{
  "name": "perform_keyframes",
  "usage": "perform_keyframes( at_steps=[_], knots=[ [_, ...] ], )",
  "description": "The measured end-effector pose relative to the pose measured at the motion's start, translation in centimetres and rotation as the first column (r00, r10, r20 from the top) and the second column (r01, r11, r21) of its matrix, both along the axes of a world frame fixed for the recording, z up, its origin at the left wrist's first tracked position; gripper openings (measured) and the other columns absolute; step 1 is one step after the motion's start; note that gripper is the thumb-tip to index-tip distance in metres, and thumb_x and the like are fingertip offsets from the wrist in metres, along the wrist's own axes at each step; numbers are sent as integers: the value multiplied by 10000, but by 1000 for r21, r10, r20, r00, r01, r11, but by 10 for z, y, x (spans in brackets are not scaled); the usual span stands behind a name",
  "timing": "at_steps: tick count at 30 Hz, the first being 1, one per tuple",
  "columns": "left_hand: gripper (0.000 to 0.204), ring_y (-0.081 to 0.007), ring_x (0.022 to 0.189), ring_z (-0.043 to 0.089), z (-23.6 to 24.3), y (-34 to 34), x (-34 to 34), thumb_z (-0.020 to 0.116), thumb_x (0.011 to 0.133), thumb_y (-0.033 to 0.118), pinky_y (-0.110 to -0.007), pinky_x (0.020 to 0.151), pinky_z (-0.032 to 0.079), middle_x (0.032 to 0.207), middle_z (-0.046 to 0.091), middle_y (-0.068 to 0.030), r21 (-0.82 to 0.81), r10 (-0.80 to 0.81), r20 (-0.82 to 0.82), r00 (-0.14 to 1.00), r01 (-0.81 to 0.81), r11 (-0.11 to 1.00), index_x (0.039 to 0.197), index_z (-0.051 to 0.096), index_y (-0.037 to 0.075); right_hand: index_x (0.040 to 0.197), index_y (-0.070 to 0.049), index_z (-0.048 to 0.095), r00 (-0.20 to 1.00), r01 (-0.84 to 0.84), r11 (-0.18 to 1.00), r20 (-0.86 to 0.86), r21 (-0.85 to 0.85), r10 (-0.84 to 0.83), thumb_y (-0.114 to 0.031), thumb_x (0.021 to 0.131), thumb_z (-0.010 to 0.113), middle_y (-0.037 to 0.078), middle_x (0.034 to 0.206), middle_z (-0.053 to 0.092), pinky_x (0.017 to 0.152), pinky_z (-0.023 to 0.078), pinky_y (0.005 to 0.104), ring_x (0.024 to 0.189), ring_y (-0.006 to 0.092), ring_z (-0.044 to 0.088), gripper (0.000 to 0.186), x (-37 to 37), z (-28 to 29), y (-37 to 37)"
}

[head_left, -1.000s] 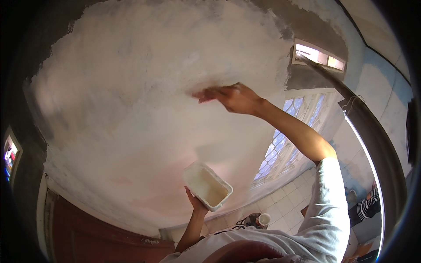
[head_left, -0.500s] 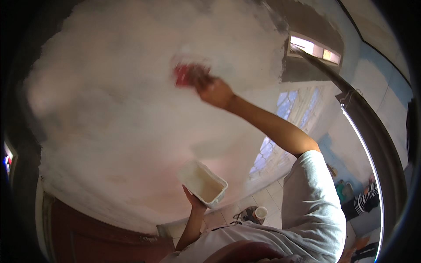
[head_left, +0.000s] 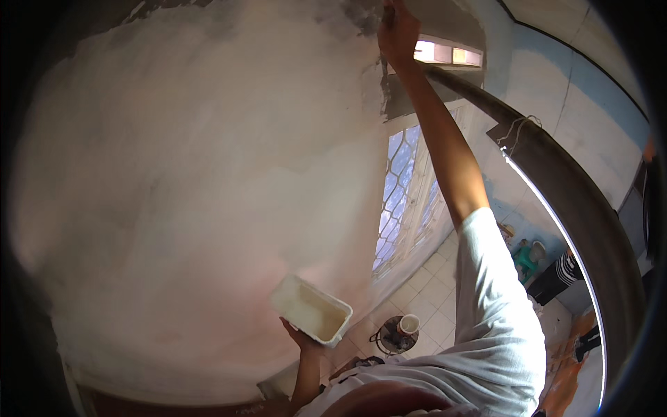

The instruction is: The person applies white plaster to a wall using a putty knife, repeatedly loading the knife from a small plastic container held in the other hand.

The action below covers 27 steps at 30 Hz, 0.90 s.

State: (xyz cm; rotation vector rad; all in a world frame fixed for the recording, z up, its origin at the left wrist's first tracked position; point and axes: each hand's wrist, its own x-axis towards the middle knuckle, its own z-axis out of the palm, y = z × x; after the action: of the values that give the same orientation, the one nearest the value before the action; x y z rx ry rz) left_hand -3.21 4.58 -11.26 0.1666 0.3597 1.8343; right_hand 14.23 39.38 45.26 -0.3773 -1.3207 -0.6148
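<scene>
My left hand grips a pale rectangular plastic tub from below and the side, in front of the wall at the lower middle. The tub is tilted, and off-white liquid shows inside it. At the top edge my right hand is raised high, its fingers closed around the dark end of a brush. The brush's red part, seen earlier, is outside the picture or hidden. Before me stands a wall with uneven whitish coating and grey bare borders near the top.
Right of the wall are a grilled window and a small vent opening. A dark beam curves down the right side. Below, a round stool bears a white cup on the tiled floor. Another person stands at lower right.
My right hand has moved up and right from the middle of the wall to the top edge, taking the brush along. The view has shifted; the tub stays in my left hand.
</scene>
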Motion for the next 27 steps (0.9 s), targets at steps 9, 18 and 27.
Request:
perform_keyframes(
  at_steps=[9,18,27],
  knots=[
    [768,-293,1333,489,-58,35,3,395,968,732,-495,1094,446,1479,486,-51,82,2,128,992,-13,997,1506,419,184,1371,-1,542,819,-141,976,536,-163,208,53,886,553,181,1305,643,947,581,394,1114,322,681,488,-91,-238,-75],
    [804,-309,1326,492,-27,21,-6,396,952,757,-519,1072,444,1482,487,-62,-33,-5,-60,998,3,999,1510,418,180,1352,-34,611,965,-78,985,238,-153,113,-37,1016,506,205,1170,710,864,565,402,1035,368,708,352,-23,-167,-49],
    [795,-309,1327,491,-39,30,-4,396,960,746,-520,1081,443,1493,471,-55,-20,33,-15,999,-33,999,1523,401,186,1384,138,438,855,361,898,473,-250,-213,-33,880,533,369,1290,578,670,618,485,878,410,724,540,-64,-193,-13]
  ],
)
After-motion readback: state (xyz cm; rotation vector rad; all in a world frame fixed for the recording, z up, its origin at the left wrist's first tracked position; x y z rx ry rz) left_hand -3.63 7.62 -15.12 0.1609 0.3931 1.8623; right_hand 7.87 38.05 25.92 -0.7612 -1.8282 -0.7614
